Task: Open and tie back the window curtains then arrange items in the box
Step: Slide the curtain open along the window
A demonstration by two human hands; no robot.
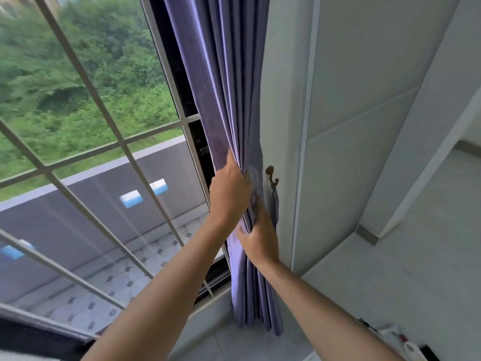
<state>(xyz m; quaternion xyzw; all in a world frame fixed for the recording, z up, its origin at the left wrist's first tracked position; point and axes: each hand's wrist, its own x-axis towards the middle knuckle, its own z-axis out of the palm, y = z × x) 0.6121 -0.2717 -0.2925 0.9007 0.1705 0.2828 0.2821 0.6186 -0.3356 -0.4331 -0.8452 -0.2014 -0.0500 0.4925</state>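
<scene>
One purple pleated fabric curtain (229, 105) hangs in the centre of the frame, gathered into a narrow bundle that runs from the top edge down to the pale sill near the bottom centre. It lies between the window on its left and the white wall panel (351, 126) on its right. The left hand (230, 190) is wrapped around the bundle at mid-height, fingers closed over the folds from the window side. The right hand (259, 237) sits just below it, fingers curled into the cloth from the wall side, so both hands hold the curtain fast.

Just right of the hands, a small brown metal hook (271, 175) is fixed to the white wall, and a thin purple strip of tie-back (274, 204) hangs down from it, close beside the bundle. The white metal window grille (86, 155) crosses the left half of the frame in slanted bars; beyond it lie green bushes at upper left and a grey roof with a tiled ledge at lower left. In the bottom right corner a few small blurred items (400, 340) lie on the pale surface, too unclear to name.
</scene>
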